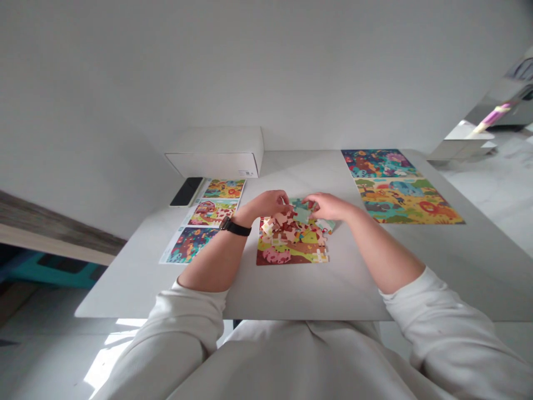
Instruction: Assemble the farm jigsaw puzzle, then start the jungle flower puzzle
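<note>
A partly joined jigsaw puzzle (pixel 291 254) lies in front of me, with a pink pig on brown and green ground in its lower part. Loose puzzle pieces (pixel 283 222) are heaped over its upper part. My left hand (pixel 272 203) reaches over the heap from the left, its fingers curled; what they grip, if anything, is too small to make out. From the right, my right hand (pixel 330 206) pinches at a pale green puzzle piece (pixel 302 214) with thumb and forefinger. Another pale piece (pixel 326 225) lies below that hand. A black watch (pixel 234 226) is on my left wrist.
Three picture sheets (pixel 212 213) lie in a column at left, beside a dark phone (pixel 187 191). Behind them stands a white box (pixel 214 153) against the wall. Two finished-looking animal pictures (pixel 406 200) lie at right. The white table (pixel 287 294) has its near edge at my body.
</note>
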Demonstrator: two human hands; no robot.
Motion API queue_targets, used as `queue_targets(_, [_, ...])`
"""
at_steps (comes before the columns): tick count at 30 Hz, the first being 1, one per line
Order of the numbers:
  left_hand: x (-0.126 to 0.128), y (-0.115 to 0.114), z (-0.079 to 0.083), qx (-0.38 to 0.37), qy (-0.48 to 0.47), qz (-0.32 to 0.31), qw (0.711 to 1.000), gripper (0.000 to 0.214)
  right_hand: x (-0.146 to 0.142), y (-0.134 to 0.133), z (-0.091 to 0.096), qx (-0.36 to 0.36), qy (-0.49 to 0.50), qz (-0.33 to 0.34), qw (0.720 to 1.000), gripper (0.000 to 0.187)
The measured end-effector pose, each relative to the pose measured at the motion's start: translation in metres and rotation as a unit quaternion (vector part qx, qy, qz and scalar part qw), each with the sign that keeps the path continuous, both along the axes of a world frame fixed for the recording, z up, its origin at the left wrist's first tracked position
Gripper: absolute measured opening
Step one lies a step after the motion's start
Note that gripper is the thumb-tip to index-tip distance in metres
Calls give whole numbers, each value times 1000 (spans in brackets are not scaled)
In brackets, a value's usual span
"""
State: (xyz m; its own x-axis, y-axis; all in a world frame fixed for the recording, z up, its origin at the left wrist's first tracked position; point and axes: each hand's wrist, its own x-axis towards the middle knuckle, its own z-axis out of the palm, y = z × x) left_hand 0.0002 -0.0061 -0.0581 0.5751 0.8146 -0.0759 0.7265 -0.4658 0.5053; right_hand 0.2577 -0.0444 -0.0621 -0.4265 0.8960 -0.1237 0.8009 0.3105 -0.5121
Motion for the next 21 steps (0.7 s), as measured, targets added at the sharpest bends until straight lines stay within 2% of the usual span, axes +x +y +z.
queue_targets(2, [-4, 3, 1, -21, -6, 20, 1000, 30, 7, 7, -5, -40, 78, -15, 996, 53])
queue_targets(4, [-8, 7, -2, -7, -2, 38, 999, 30, 15, 13, -10, -35, 102, -51, 993, 50])
queue_targets(8, [-16, 14, -17, 90, 51, 67, 992, 32, 24, 22, -22, 52, -4, -118, 992, 42])
queue_targets(13, [-10, 17, -32, 137, 112, 138, 974, 40, 10, 27, -33, 114, -101, -107, 983, 39])
queue_targets(16, [2, 17, -34, 133, 132, 150, 971, 47, -3, 34, -32, 116, -107, -91, 983, 37])
queue_targets(21, [13, 15, -33, 127, 161, 151, 967, 57, -18, 46, -21, 55, -110, -105, 987, 40])
